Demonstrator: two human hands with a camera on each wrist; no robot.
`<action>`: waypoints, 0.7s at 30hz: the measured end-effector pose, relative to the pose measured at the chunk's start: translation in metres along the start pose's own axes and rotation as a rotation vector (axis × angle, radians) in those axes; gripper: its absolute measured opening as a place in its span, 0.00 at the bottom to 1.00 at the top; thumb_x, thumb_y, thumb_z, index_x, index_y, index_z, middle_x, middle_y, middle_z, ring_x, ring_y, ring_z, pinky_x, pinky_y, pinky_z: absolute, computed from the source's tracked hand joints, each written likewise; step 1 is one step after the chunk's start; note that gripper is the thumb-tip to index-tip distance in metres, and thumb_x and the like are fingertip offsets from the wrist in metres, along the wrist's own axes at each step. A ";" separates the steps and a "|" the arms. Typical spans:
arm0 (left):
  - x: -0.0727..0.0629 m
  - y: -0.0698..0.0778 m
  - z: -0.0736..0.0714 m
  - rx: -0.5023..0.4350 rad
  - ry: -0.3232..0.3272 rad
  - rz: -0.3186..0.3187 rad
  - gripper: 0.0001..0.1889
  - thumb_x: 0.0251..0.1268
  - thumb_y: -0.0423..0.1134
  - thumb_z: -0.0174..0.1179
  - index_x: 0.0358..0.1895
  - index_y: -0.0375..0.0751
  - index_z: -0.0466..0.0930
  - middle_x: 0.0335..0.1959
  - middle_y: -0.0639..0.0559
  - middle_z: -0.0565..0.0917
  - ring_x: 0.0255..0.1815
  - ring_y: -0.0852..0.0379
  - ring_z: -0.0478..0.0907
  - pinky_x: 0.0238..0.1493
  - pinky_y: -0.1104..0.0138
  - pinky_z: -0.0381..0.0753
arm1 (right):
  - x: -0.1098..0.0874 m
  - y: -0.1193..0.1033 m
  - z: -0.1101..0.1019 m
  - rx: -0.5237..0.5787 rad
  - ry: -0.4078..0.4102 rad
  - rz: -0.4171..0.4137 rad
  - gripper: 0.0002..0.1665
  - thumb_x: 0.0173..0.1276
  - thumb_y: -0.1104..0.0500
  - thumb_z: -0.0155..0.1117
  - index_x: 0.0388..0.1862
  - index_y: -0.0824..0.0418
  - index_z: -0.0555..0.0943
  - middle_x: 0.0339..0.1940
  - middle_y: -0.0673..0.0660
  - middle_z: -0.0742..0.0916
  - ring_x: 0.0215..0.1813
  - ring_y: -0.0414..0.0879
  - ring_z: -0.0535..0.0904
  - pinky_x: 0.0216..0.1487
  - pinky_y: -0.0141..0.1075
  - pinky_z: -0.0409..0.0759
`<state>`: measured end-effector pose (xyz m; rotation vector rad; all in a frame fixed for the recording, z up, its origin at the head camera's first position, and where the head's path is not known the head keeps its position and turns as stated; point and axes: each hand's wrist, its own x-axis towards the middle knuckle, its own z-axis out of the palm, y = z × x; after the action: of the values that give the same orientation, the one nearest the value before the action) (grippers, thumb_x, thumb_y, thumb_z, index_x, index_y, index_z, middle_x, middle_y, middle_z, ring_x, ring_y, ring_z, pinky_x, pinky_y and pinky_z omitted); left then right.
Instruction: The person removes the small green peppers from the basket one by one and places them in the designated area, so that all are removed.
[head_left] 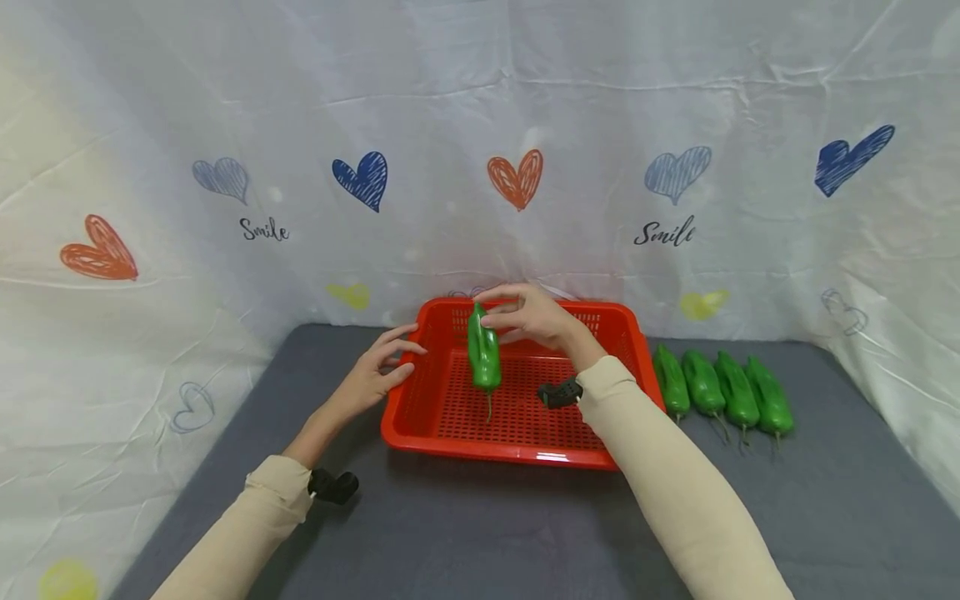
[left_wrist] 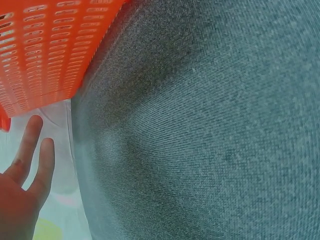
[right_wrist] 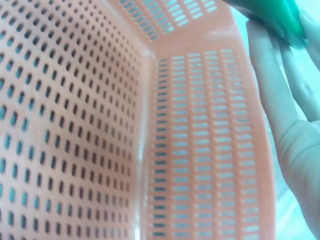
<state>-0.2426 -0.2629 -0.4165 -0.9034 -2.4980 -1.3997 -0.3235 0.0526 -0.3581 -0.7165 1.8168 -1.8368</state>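
My right hand pinches a glossy green pepper by its upper tip, over the red plastic basket. The pepper hangs upright with its thin stem pointing down. In the right wrist view, the pepper shows between fingers and thumb at the top right, beside the basket's slotted wall. At the basket's left side my left hand has its fingers spread, with fingertips right at the rim. Two of the left hand's fingers stand out straight in the left wrist view.
Several green peppers lie in a row on the grey cloth, right of the basket. A white curtain printed with hearts and "Smile" hangs behind the table. A dark wrist camera sits at the left cuff.
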 end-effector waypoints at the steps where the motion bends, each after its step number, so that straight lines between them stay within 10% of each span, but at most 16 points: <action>1: 0.000 0.000 0.000 -0.001 0.000 0.006 0.13 0.73 0.24 0.59 0.57 0.34 0.81 0.75 0.38 0.63 0.70 0.39 0.64 0.54 0.45 0.75 | -0.002 -0.002 -0.001 -0.005 0.004 0.001 0.29 0.71 0.70 0.67 0.70 0.72 0.73 0.59 0.67 0.82 0.54 0.59 0.83 0.48 0.54 0.83; 21: 0.000 -0.001 -0.001 -0.008 -0.007 0.018 0.14 0.72 0.23 0.58 0.57 0.33 0.81 0.75 0.36 0.62 0.68 0.39 0.65 0.52 0.62 0.76 | -0.035 -0.049 -0.034 -0.008 0.046 -0.013 0.25 0.71 0.71 0.66 0.66 0.66 0.79 0.59 0.71 0.81 0.51 0.57 0.84 0.49 0.58 0.81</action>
<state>-0.2429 -0.2641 -0.4169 -0.9314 -2.4847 -1.4045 -0.3171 0.1018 -0.3110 -0.6957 1.8532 -1.8698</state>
